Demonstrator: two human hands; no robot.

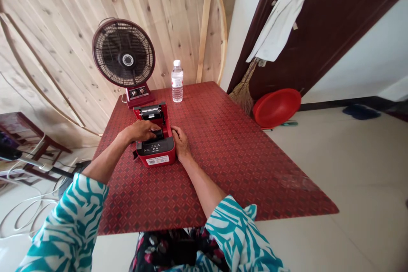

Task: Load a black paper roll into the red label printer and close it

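Note:
A red and black desktop printer (156, 146), seemingly a label printer, stands on the table with its lid (149, 111) raised at the back. My left hand (143, 130) reaches into the open body from the left, fingers curled over a black roll (156, 135) inside. Part of that roll is hidden under the fingers. Against the printer's right wall lies my right hand (181, 142), its fingers bent around the side and steadying it. A white label (157, 160) with print on it covers part of the front face.
Behind the printer stand a dark red fan (127, 59) and a water bottle (177, 81) with a white cap. The table (229, 170) has a red patterned top. On the right are a red basin (277, 108) and a straw broom (245, 91); cables (35, 204) lie on the left floor.

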